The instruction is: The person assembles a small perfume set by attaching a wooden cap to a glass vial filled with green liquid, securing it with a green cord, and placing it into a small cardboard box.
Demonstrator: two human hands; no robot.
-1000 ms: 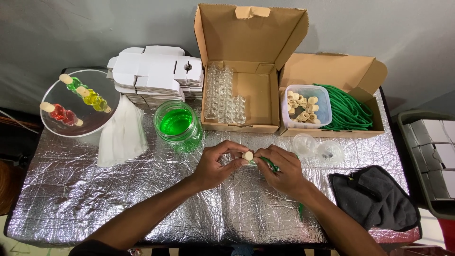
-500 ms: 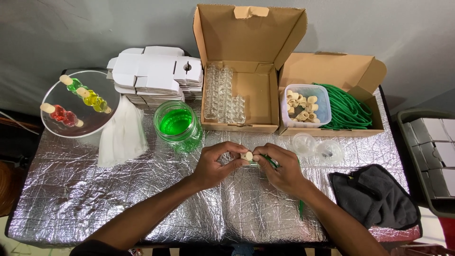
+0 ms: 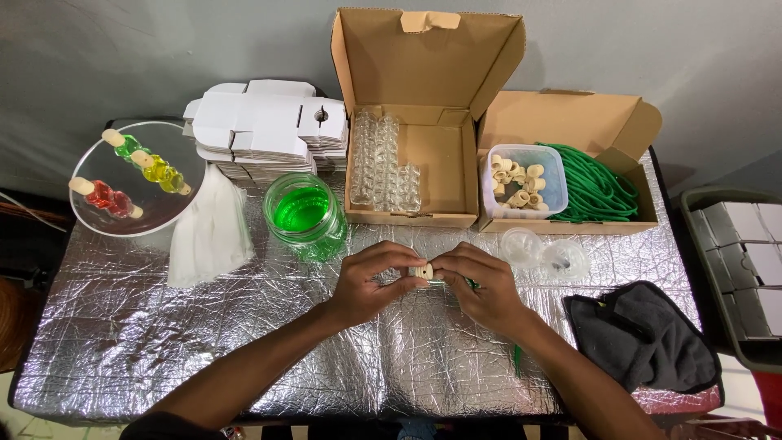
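Head view: both hands have stayed together near the green jar (image 3: pixel 305 215). Left hand (image 3: pixel 371 281) and right hand (image 3: pixel 481 285) pinch one small corked bottle (image 3: pixel 422 271), so little has changed.

Crinkled silver foil table (image 3: pixel 163 342), green liquid jar (image 3: pixel 305 213), white flat boxes (image 3: pixel 269 126), dark grey cloth (image 3: pixel 643 334), green cords (image 3: pixel 595 187).

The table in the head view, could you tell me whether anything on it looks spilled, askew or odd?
Nothing stands out. The jar of green liquid stands upright with no spill showing on the foil-covered table, and both cardboard boxes sit square.
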